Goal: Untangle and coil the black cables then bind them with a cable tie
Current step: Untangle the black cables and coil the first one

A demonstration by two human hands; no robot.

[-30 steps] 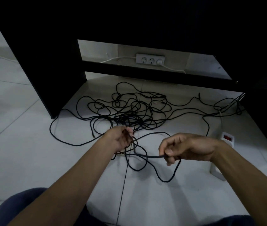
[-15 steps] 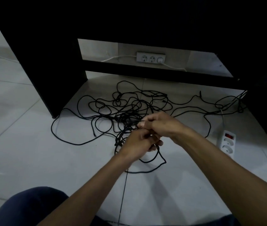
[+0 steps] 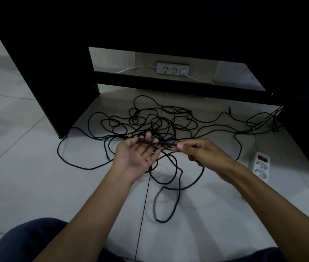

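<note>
A tangle of thin black cables [image 3: 161,123] lies spread on the white tiled floor under a dark desk. My left hand [image 3: 136,156] is held palm up with fingers spread, and cable strands run across its fingers. My right hand [image 3: 197,150] pinches a strand between thumb and forefinger just right of the left hand. From both hands, loops of cable [image 3: 168,201] hang down and trail on the floor toward me. No cable tie is visible.
A white power strip [image 3: 260,165] with a red switch lies on the floor at right. A white wall socket strip [image 3: 172,68] sits behind the desk's dark crossbar [image 3: 178,87]. The desk's dark side panel [image 3: 55,82] stands at left. My knees are at the bottom.
My hands, close together half a second ago, have moved apart. The left hand has opened palm up, and a longer loop of cable now trails on the floor near me.
</note>
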